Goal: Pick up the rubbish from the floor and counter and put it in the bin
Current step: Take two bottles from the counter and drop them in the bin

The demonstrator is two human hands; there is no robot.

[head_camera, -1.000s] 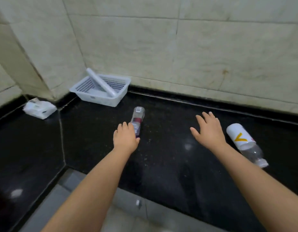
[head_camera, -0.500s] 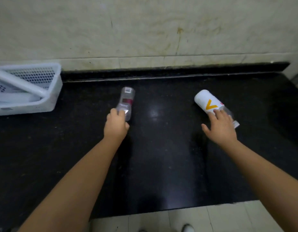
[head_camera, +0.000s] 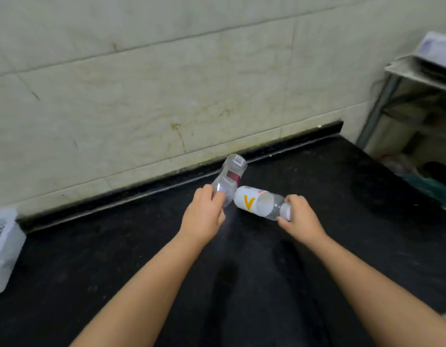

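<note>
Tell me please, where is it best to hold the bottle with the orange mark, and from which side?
Take the bottle with the orange mark at its narrow clear neck end, coming from the right. It lies sideways, neck toward the right hand, whose grip is already closed there. The wide white-sleeved body looks harder to wrap, and the red-label bottle crowds its left.

— How are the arms placed?
— Both bare forearms are stretched forward from the lower edge of the view, converging toward the middle.
— And the left hand (head_camera: pixel 204 216)?
— It is seen back-up, fingers curled and closed round the neck end of a small clear plastic bottle with a maroon label (head_camera: pixel 230 180).
— The right hand (head_camera: pixel 301 219)?
— It is closed likewise, clasped on the cap end of a clear plastic bottle with a white, orange-marked sleeve (head_camera: pixel 258 202).
</note>
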